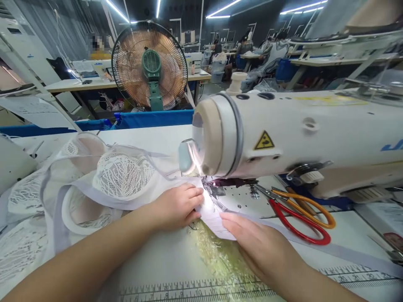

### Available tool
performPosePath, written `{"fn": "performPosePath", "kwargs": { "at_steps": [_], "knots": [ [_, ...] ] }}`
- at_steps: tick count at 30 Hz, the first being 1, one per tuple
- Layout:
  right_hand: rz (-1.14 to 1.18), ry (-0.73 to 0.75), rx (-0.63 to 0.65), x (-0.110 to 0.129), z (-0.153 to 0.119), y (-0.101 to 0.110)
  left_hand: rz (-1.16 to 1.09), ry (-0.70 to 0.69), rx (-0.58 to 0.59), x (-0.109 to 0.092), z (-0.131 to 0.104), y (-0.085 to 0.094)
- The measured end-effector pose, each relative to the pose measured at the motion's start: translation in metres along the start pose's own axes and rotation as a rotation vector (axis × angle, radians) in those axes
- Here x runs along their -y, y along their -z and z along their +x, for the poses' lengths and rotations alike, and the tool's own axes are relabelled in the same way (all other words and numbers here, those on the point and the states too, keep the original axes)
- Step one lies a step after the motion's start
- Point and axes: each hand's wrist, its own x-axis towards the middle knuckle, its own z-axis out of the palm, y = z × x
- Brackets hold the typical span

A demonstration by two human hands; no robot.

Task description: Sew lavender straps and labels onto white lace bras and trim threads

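Under the lit head of the sewing machine [252, 130] lies a piece of white fabric [209, 214]. My left hand [181, 205] is closed on its left edge, close to the needle, with the fingers curled. My right hand [255, 239] pinches the right side of the fabric, the thumb out of sight beneath it. A pale lavender strip [340, 251] runs from the right along the table to this hand. To the left, white bra pieces with lace cups [124, 176] are strung together and lead toward the needle. Shiny yellow-green tape [217, 256] covers the table edge below the hands.
Scissors with orange and red handles [302, 216] lie right of the needle plate. A printed measuring scale [189, 289] runs along the table front. Beyond the blue cloth edge [154, 119] stands a large fan [149, 67]. Other sewing stations and people are behind.
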Motion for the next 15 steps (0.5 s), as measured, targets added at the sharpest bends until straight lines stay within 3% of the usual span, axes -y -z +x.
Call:
{"fn": "performPosePath", "kwargs": {
  "at_steps": [8,15],
  "knots": [
    [-0.069,-0.086,-0.051,-0.014,0.007,0.01,0.053,0.087,0.059,0.0,0.013,0.002],
    [-0.061,-0.055,0.223,-0.002,0.028,0.011,0.051,0.069,0.063,0.004,0.017,0.004]
  ]
}}
